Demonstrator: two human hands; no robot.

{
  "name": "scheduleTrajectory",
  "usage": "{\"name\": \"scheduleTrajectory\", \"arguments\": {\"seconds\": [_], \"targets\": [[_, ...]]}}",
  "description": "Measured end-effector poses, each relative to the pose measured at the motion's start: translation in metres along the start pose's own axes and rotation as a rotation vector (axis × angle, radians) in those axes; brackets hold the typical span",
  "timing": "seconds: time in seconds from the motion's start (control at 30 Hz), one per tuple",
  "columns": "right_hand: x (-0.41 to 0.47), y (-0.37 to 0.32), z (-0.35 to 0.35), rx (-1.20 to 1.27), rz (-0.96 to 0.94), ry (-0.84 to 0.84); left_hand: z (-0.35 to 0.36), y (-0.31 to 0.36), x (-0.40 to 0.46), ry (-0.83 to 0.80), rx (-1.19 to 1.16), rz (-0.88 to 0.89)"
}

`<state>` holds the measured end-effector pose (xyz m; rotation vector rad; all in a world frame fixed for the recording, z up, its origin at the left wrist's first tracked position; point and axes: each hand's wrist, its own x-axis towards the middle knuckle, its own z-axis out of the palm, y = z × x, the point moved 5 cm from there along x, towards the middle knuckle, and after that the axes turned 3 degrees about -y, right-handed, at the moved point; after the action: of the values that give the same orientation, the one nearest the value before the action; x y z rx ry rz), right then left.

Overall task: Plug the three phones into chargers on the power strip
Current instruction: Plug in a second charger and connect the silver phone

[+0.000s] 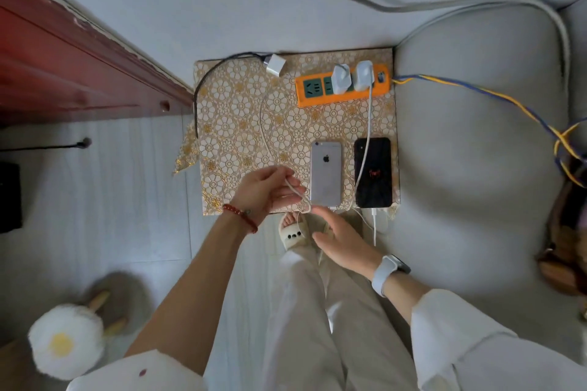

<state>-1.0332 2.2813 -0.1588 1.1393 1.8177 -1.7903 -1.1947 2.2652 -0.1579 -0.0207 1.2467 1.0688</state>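
Left hand [266, 189]: fingers curled round white cable [265, 136]. Right hand [341, 241]: fingers relaxed, empty, at 5 o'clock of left. Silver phone [325, 173] just at 3 o'clock; black phone [372, 172] beyond. Orange power strip [341, 86] at 1 o'clock holds two white chargers [352, 76].

A small counter [241, 124] draped in a gold floral cloth is seen beside a grey sofa cushion [476, 111]. A dark red wooden cabinet [63, 67] is set to the left. On the pale floor, a fluffy fried-egg slipper [65, 341] is pictured, while a cream sandal [293, 232] is worn below the counter's edge.
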Motion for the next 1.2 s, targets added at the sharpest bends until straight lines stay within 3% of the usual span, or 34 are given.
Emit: {"name": "scheduleTrajectory", "arguments": {"seconds": [0.17, 0.23, 0.3, 0.37, 0.47, 0.57, 0.63, 0.7, 0.87, 0.97, 1.03, 1.1, 1.2], "targets": [[-0.010, -0.006, -0.004, -0.101, -0.075, 0.021, 0.014, 0.058, -0.019, -0.040, -0.455, 0.227], [-0.015, -0.006, -0.016, 0.033, -0.034, 0.070, 0.014, 0.071, -0.024, -0.017, -0.503, 0.297], [-0.021, -0.011, -0.033, 0.230, -0.034, 0.124, 0.016, 0.064, -0.027, 0.077, -0.338, 0.269], [-0.026, -0.024, -0.054, 0.372, -0.063, 0.176, 0.023, 0.038, -0.031, 0.132, 0.009, 0.167], [-0.033, -0.049, -0.085, 0.509, -0.139, 0.249, 0.046, -0.012, -0.045, 0.016, 0.436, 0.069], [-0.035, -0.061, -0.104, 0.641, -0.171, 0.280, 0.065, -0.045, -0.057, -0.080, 0.581, 0.067], [-0.035, -0.060, -0.103, 0.713, -0.160, 0.262, 0.069, -0.050, -0.062, -0.024, 0.556, 0.093], [-0.034, -0.051, -0.092, 0.651, -0.113, 0.226, 0.066, -0.048, -0.065, 0.079, 0.391, 0.083], [-0.040, -0.011, -0.038, 0.136, -0.007, 0.051, 0.049, -0.030, -0.070, 0.204, -0.250, 0.164], [-0.045, 0.006, -0.029, -0.232, -0.047, 0.227, 0.038, -0.024, -0.073, 0.255, -0.431, 0.217], [-0.044, 0.011, -0.030, -0.301, 0.005, 0.316, 0.035, -0.025, -0.076, 0.262, -0.451, 0.220], [-0.039, 0.014, -0.030, 0.074, 0.198, 0.277, 0.036, -0.029, -0.078, 0.253, -0.444, 0.212], [-0.035, 0.010, -0.020, 1.007, 0.452, 0.250, 0.037, -0.038, -0.077, 0.231, -0.424, 0.159]]}}
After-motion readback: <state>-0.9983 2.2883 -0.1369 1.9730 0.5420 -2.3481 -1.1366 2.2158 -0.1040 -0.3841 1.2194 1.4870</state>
